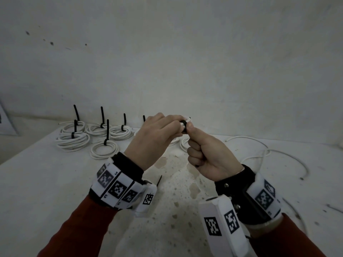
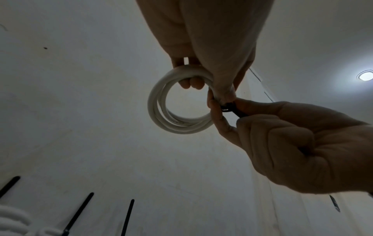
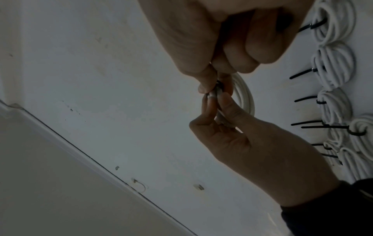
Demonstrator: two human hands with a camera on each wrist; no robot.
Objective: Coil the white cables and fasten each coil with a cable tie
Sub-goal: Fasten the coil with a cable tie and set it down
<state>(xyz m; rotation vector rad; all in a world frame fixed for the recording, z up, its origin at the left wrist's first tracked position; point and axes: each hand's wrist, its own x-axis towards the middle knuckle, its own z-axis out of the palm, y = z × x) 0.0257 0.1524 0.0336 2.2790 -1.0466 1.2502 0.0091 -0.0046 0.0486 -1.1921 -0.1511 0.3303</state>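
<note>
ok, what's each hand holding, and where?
Left hand grips the coil at its top. Right hand pinches the tie at the coil, its tail in the fist.

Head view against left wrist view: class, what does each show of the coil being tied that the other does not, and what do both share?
Only the head view shows the table, finished coils lying on it, and a loose cable at the right. Only the left wrist view shows the held coil as an open ring, and a ceiling light. Both show the left hand holding that coil and the right hand gripping the black cable tie.
</note>
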